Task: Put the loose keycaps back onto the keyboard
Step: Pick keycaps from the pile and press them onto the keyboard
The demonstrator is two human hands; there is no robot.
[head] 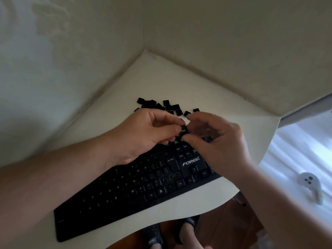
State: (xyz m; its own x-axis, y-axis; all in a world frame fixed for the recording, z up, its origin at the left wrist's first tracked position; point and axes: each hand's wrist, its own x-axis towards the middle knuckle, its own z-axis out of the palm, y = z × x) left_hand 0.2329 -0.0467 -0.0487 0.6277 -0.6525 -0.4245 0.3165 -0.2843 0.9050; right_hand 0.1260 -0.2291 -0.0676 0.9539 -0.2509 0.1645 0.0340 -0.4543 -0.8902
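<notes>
Both hands meet above the far end of the keyboard [136,191], and one black keycap [183,131] sits between them. The left hand [143,133] comes in from 9 o'clock and pinches the keycap's left side with thumb and fingertips. The right hand [219,141] comes in from 3 o'clock with its fingers curled, its thumb tip at the keycap's lower right edge and a fingertip at its top. So the keycap lies right at the point where the two grips touch, held just above the block of small keys at the keyboard's right end; whether it touches the keys below cannot be told.

The pile of loose keycaps [167,106] lies on the white surface [224,108] at 12 o'clock from the hands, just beyond the knuckles and apart from the keyboard. The keyboard runs slantwise from 7 o'clock to 2 o'clock, under both wrists.

At 6 o'clock, below the surface's edge, two feet in dark sandals [188,223] stand on a brown floor.
</notes>
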